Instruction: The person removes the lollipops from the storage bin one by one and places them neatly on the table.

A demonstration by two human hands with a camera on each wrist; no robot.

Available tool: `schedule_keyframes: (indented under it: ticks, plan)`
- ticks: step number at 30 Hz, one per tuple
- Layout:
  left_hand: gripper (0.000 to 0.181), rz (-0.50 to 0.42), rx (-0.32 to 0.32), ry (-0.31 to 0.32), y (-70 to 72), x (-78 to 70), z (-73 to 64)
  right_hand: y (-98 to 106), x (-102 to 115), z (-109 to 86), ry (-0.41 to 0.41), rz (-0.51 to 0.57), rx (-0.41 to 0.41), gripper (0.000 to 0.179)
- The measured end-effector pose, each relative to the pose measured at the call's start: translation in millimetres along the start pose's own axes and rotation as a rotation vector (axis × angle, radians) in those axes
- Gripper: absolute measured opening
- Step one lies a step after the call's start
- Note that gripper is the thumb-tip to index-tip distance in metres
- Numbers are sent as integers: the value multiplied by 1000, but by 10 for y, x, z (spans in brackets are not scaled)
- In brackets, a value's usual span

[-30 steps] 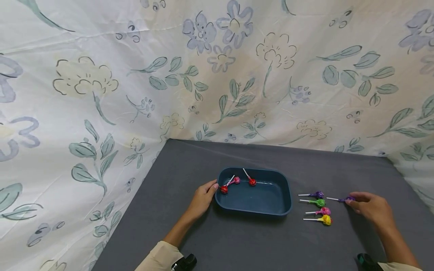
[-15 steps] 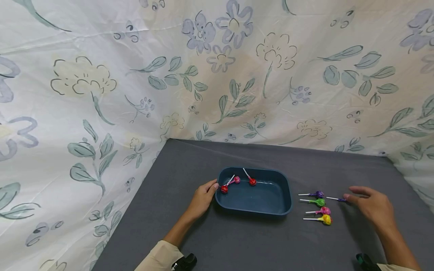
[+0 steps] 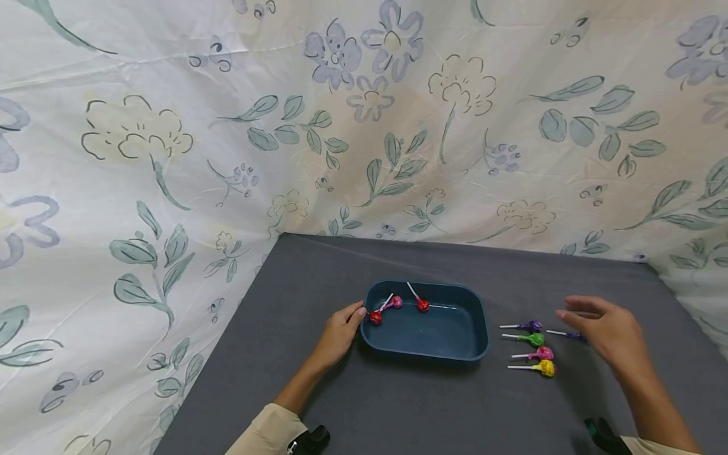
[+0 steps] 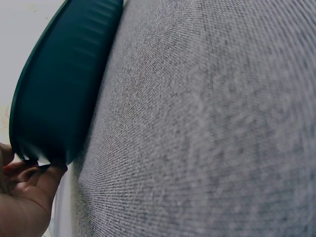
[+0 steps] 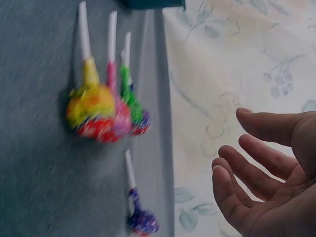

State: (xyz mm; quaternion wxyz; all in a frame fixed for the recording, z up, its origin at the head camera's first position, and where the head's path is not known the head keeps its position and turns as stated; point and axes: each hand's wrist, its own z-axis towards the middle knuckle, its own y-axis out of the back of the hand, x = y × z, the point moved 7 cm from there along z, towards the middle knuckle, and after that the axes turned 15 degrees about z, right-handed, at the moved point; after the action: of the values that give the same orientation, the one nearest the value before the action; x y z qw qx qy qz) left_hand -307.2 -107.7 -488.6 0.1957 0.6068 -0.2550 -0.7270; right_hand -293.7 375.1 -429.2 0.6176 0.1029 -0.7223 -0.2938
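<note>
My left hand (image 3: 340, 330) grips the left end of a dark blue plastic tray (image 3: 425, 356). In the left wrist view its fingers (image 4: 47, 185) curl under the tray's end, the thumb near the rim. Two red lollipops (image 3: 376, 318) and a pink one (image 3: 397, 302) lie in the tray. My right hand (image 3: 611, 328) hovers over the table with nothing in it, fingers loosely bent. Below it lies a purple lollipop (image 5: 143, 221), its head partly hidden in the head view. To its left, purple (image 3: 533, 326), green (image 3: 537, 339), pink (image 3: 543, 353) and yellow (image 3: 547, 368) lollipops form a column, sticks leftward.
A dark grey cloth (image 3: 432, 417) covers the table. Behind it and at the left hangs a pale flowered curtain (image 3: 364, 177). Each wrist carries a black camera mount (image 3: 309, 440).
My right hand has let go of the single purple lollipop, which stays on the table, and has risen and moved left. The left hand and tray have not moved.
</note>
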Motion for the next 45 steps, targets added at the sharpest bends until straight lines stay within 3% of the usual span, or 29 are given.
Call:
schedule_keyframes:
  ticks: [7, 16, 32, 45]
  plan:
    - [43, -14, 3, -3, 7, 1, -12, -83, 253, -87, 87, 6, 53, 72]
    - [44, 0, 5, 2, 18, -2, -8, -296, 534, -199, 108, 72, 120, 76]
    - [45, 11, 23, 18, 22, 12, -17, -704, 799, -322, 169, 148, 243, 67]
    - [43, 8, 11, 12, 20, 13, -14, -1019, 909, -317, 141, 207, 270, 59]
